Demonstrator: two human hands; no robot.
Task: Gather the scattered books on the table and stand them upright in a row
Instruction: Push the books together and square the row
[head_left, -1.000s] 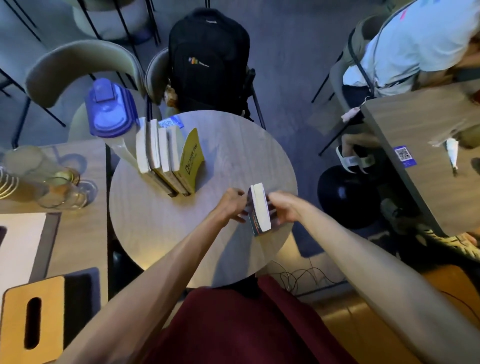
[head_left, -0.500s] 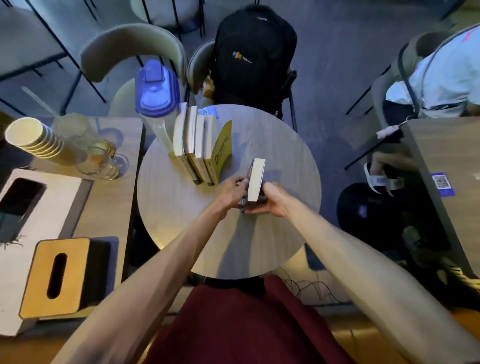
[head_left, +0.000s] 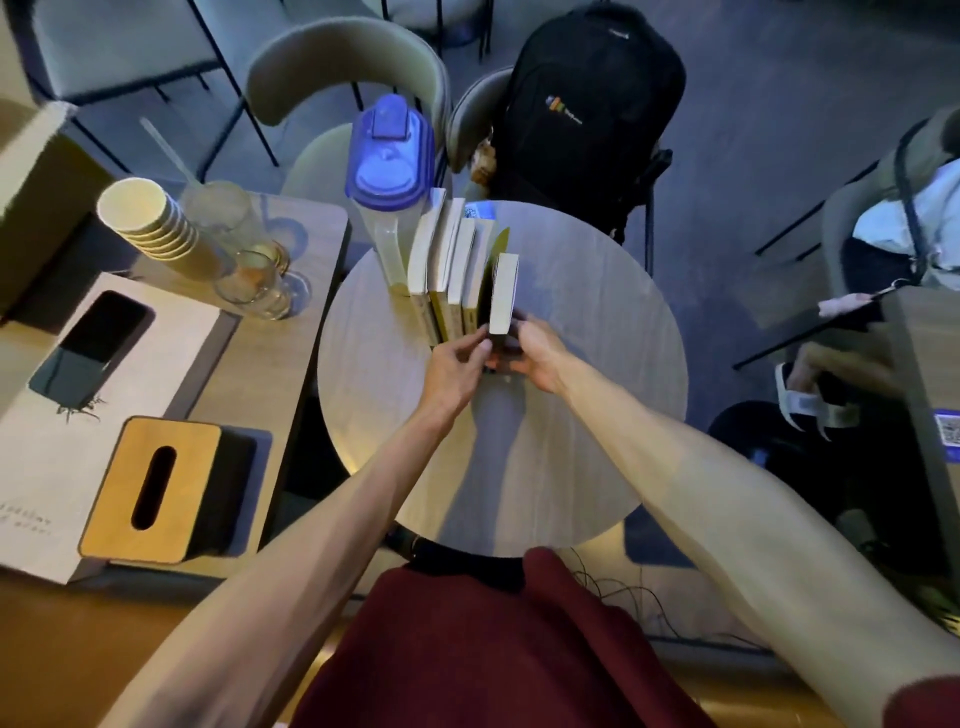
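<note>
1. Round table (head_left: 571, 415), centre of the frame: a pale wood-grain top that carries every book in view; no book lies loose on its bare surface.
2. Pitcher (head_left: 389, 171) with a blue lid, at the table's upper-left edge: it stands just beside the leftmost book and appears to act as the row's end stop.
3. Row of books (head_left: 447, 265), upper centre of the table: four or so volumes stand upright, page edges up, pressed side by side; the rightmost of them, yellow-covered, tilts slightly toward the incoming book.
4. Held book (head_left: 504, 293), immediately right of the row: it stands upright with its pale page edges up, close against the yellow cover; whether the two touch cannot be told.
5. Left hand (head_left: 457, 366), below the row: thumb and fingers close narrowly on the near, left side of the held book.
6. Right hand (head_left: 540, 353), just right of the left hand: fingers close on the book's near, right side, so both hands clamp it between them.
7. Step in hand, as a judgement: the last book is being seated at the row's right end. The next move calls for pressing it flush leftward, checking the row does not lean, then releasing.
</note>
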